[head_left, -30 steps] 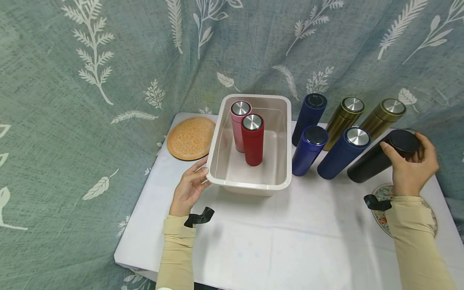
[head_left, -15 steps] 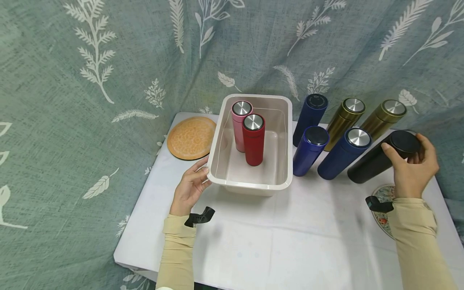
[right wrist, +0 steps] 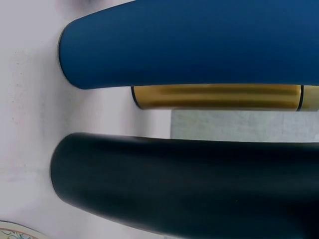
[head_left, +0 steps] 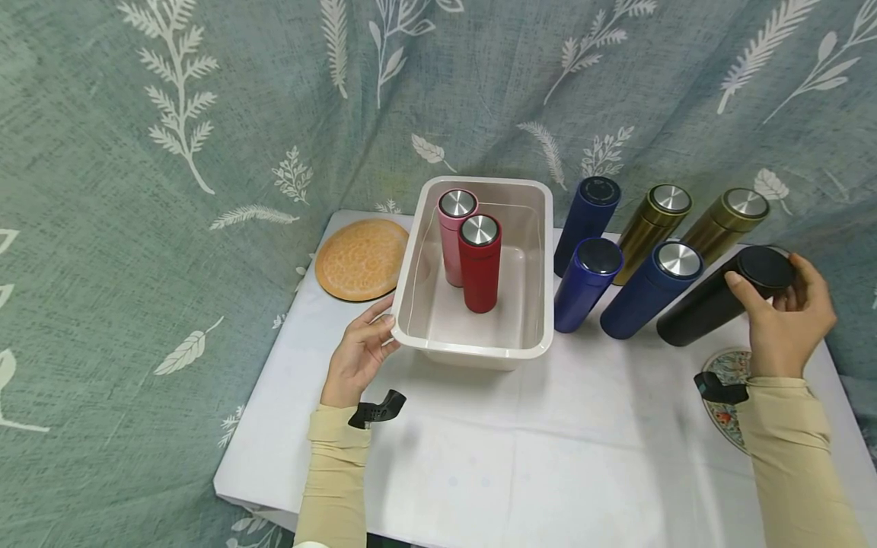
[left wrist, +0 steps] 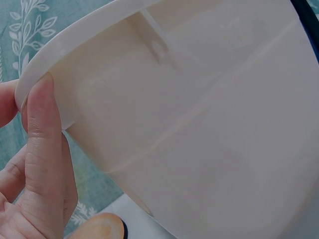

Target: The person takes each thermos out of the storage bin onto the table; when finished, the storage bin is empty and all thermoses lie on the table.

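My left hand (head_left: 359,354) pinches the near left corner of a beige plastic basin (head_left: 524,266); the left wrist view shows its thumb (left wrist: 42,129) on the rim. Inside the basin stand a pink vacuum flask (head_left: 452,251) and a red vacuum flask (head_left: 479,278), both upright with silvery lids. On the right, my right hand (head_left: 788,323) holds a black vacuum flask (head_left: 702,304) around its lid, thumb on the left side and the other fingers partly hidden behind. The right wrist view shows the black flask's body (right wrist: 174,181) and base, but not the hand.
Left of the black flask stand a dark blue flask (head_left: 647,293), a bright blue one (head_left: 585,289) and a navy one (head_left: 582,221). Two gold flasks (head_left: 640,236) are behind. An orange round mat (head_left: 363,260) lies left of the basin, a patterned one (head_left: 726,369) under the right forearm.
My right hand and wrist have shifted very slightly to the right at the black flask's lid. The flask, the basin and my left hand look unmoved.
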Available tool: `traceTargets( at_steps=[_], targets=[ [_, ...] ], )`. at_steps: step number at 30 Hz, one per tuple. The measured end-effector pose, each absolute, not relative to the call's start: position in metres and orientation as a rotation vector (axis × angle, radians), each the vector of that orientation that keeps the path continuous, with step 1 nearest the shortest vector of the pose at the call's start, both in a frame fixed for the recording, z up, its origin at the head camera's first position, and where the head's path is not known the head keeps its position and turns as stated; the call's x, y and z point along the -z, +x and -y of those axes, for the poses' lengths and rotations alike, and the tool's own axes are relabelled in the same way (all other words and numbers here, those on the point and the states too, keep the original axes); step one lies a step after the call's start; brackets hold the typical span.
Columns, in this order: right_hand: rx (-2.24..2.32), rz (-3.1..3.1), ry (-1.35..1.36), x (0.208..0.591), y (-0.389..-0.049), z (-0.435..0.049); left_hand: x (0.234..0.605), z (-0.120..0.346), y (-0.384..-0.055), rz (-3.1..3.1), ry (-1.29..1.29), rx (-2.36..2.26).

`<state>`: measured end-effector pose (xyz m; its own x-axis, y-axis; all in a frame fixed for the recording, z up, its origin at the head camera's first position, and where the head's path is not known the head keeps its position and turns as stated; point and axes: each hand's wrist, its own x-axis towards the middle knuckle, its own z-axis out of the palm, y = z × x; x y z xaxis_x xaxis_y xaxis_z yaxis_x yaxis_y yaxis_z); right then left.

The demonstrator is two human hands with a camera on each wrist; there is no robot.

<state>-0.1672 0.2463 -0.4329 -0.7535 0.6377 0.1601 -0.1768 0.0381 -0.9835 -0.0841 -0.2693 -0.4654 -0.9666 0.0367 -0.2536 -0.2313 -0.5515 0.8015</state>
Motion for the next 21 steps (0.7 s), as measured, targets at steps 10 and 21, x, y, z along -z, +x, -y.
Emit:
traceTargets(
  at_steps=[10, 21],
  targets=[
    [-1.803, 1.685, -0.473, 0.420, -0.161, -0.244, 0.464, 0.269, -0.084, -1.422, -0.326, -2.605],
    [-1.692, 1.802, -0.516, 0.401, -0.151, -0.237, 0.464, 0.269, -0.085, -1.434, -0.334, -2.599]
  ],
)
